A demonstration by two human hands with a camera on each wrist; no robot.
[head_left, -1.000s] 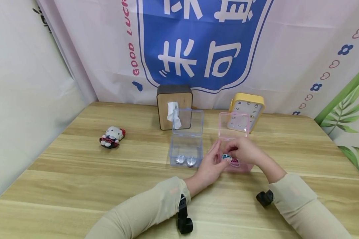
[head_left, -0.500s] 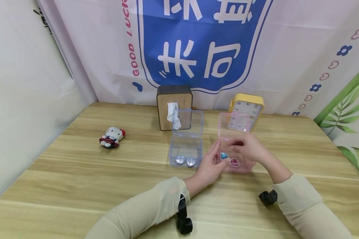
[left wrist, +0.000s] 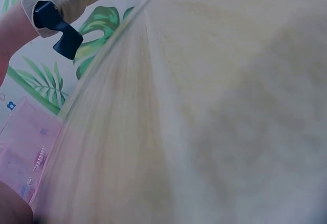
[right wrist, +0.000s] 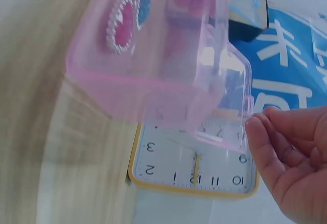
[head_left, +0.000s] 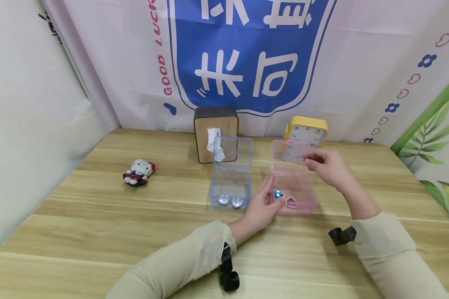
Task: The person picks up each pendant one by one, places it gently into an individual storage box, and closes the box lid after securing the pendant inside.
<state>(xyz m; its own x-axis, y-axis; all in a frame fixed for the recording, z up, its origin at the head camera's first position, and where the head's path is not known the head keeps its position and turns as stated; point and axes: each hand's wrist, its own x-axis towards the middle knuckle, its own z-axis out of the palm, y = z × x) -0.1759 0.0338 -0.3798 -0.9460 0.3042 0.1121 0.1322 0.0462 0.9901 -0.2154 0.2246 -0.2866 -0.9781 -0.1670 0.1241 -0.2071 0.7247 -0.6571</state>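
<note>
A clear pink plastic box (head_left: 303, 203) stands with its lid (head_left: 284, 145) raised. Two gems lie in it, one blue (head_left: 278, 194) and one pink (head_left: 292, 202), both edged with small beads. My left hand (head_left: 260, 209) rests at the box's left side, its fingers straight and its thumb at the front rim. My right hand (head_left: 327, 166) is up at the lid's right edge; in the right wrist view, its thumb and fingertips (right wrist: 258, 124) meet at that edge and pinch it. In the left wrist view only part of the pink box (left wrist: 30, 142) shows.
Left of the pink box, a clear blue box (head_left: 230, 182) stands with its lid raised and two clear gems inside. Behind are a tissue box (head_left: 202, 141) and a yellow clock (head_left: 308, 121). A Hello Kitty doll (head_left: 137, 172) sits on the table (head_left: 108, 224) at left.
My right hand has left the blue gem inside the pink box and risen to the right, to the edge of the lid. My left hand has stayed at the box's side.
</note>
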